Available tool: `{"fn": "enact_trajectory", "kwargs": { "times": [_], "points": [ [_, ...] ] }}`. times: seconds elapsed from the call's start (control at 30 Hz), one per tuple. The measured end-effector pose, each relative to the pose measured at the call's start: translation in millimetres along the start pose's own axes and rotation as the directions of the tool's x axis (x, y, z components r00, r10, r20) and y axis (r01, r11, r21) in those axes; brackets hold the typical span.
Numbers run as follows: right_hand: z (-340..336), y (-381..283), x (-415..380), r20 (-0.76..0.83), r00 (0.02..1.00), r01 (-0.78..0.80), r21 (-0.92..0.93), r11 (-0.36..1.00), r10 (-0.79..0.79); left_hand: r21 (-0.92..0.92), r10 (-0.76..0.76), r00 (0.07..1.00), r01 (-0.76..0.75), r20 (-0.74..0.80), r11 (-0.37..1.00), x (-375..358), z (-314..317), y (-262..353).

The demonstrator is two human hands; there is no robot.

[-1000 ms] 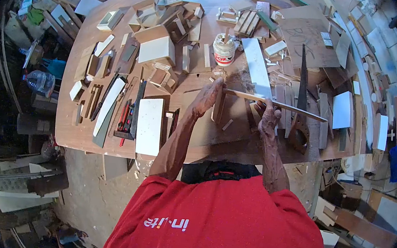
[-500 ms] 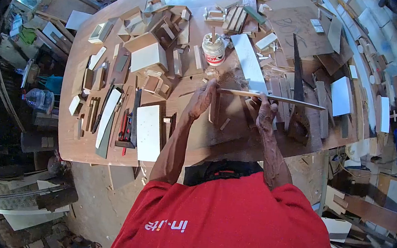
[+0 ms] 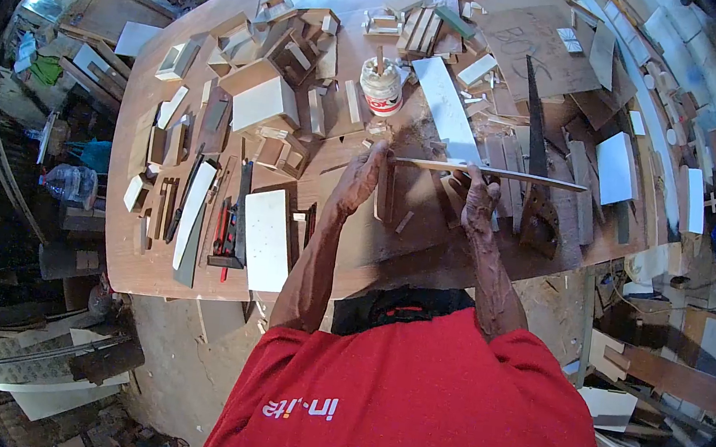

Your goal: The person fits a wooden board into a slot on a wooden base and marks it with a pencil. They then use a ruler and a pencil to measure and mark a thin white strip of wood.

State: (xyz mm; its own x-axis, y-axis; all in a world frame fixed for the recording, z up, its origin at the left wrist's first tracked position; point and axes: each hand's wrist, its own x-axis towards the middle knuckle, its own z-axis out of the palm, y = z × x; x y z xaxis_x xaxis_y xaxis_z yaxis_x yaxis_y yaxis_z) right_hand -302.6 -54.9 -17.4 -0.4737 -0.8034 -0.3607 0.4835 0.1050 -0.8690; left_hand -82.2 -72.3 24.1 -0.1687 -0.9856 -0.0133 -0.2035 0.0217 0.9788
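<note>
A long, thin wooden strip (image 3: 539, 181) lies level across my view, above the worktable (image 3: 310, 258). At its left end my left hand (image 3: 363, 180) is closed, with the thumb side against the wood. An upright narrow wooden piece (image 3: 385, 196) stands just beside those fingers, below the strip. My right hand (image 3: 480, 204) grips the strip nearer its middle, fingers bent around its lower edge. Beyond the strip lies a white board (image 3: 447, 101), and a handsaw (image 3: 536, 120) rests to the right, partly behind the strip.
A glue jar (image 3: 380, 89) with a stick in it stands ahead of my hands. Small wooden boxes (image 3: 262, 98) crowd the left side. Closer in are a white panel (image 3: 267, 240) and red-handled tools (image 3: 223, 226). Offcuts and a brown sheet (image 3: 528, 49) cover the far right.
The view has shifted very slightly. Both hands keep their hold on the wooden strip, in nearly the same place.
</note>
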Motion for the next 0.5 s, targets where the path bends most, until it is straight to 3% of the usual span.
{"fn": "enact_trajectory", "kwargs": {
  "times": [0.13,0.2,0.3,0.5],
  "points": [
    [0.1,-0.6,-1.6,-0.004,1.000,-0.025,-0.050,0.998,0.025,0.015,-0.020,1.000,0.020,0.014,1.000,-1.4,-1.7,1.6],
    [0.3,-2.0,-3.0,0.001,0.999,-0.034,-0.038,0.999,0.034,0.012,0.076,0.997,-0.077,0.032,0.997,2.0,-2.0,-5.3],
    [0.8,-1.7,-3.9,0.017,0.999,-0.049,-0.002,0.999,0.049,0.017,0.018,1.000,-0.018,0.023,1.000,-1.3,-1.5,0.6],
    [-2.2,3.3,-0.3,0.033,0.999,-0.029,-0.012,1.000,0.029,0.056,0.073,0.997,-0.074,0.021,0.996,-0.6,-2.1,1.3]
  ]
}}
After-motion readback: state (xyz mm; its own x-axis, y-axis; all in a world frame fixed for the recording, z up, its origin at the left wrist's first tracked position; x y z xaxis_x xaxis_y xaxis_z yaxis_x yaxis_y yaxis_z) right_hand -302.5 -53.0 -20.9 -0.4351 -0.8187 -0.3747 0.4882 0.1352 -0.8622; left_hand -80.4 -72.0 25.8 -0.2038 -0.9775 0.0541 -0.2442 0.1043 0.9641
